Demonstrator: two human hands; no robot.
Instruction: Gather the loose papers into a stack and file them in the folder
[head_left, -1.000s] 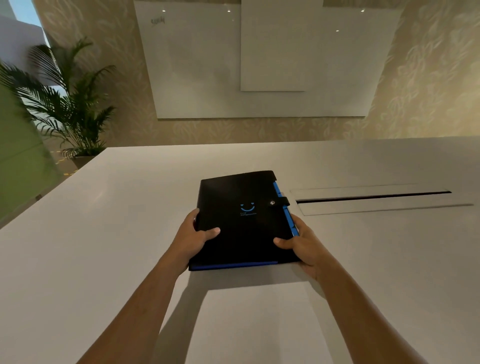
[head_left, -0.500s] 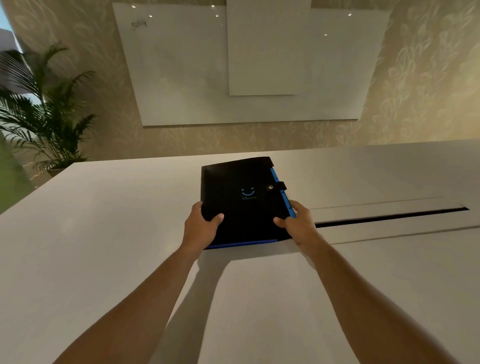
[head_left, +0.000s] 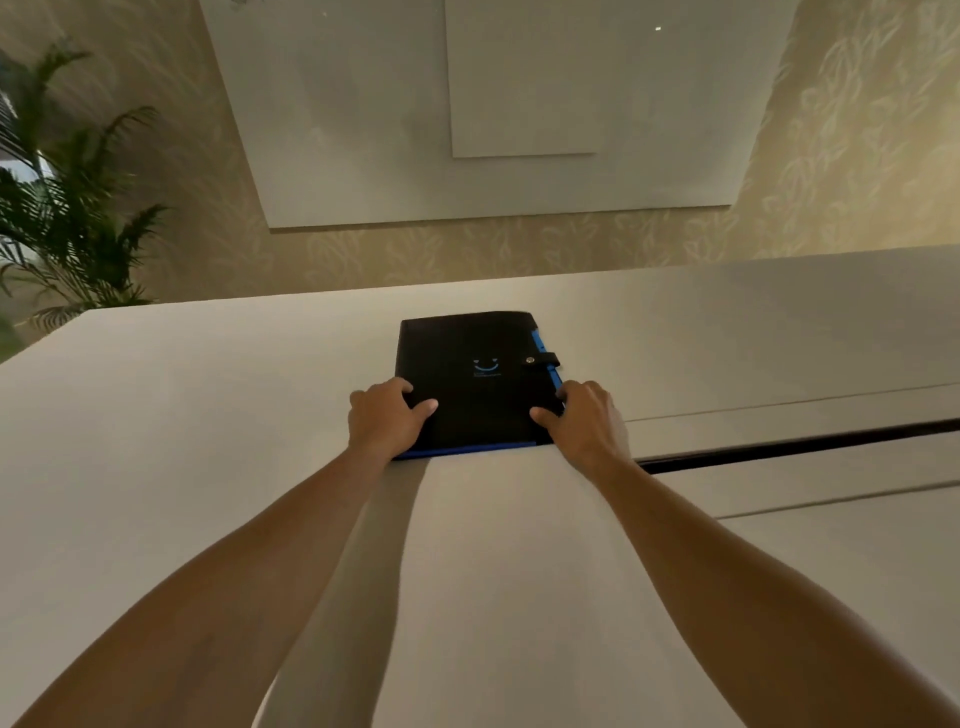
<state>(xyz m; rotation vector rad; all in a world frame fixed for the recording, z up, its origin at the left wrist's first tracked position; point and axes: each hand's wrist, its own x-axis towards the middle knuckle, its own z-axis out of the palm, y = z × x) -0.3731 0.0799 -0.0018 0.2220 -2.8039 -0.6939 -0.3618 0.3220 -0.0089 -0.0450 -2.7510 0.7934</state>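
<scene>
A black folder with blue edging, a small blue smile logo and a snap strap on its right side lies closed and flat on the white table. My left hand grips its near left corner, thumb on the cover. My right hand grips the near right corner beside the blue edge, thumb also on top. Both arms are stretched far forward. No loose papers show anywhere on the table.
A long dark cable slot with flush lids runs across the table to the right of the folder. A potted palm stands past the table's far left corner. A white board hangs on the patterned wall behind.
Both hands have pushed the closed folder farther away from me across the table, arms now nearly straight. The grip on its near corners is unchanged.
</scene>
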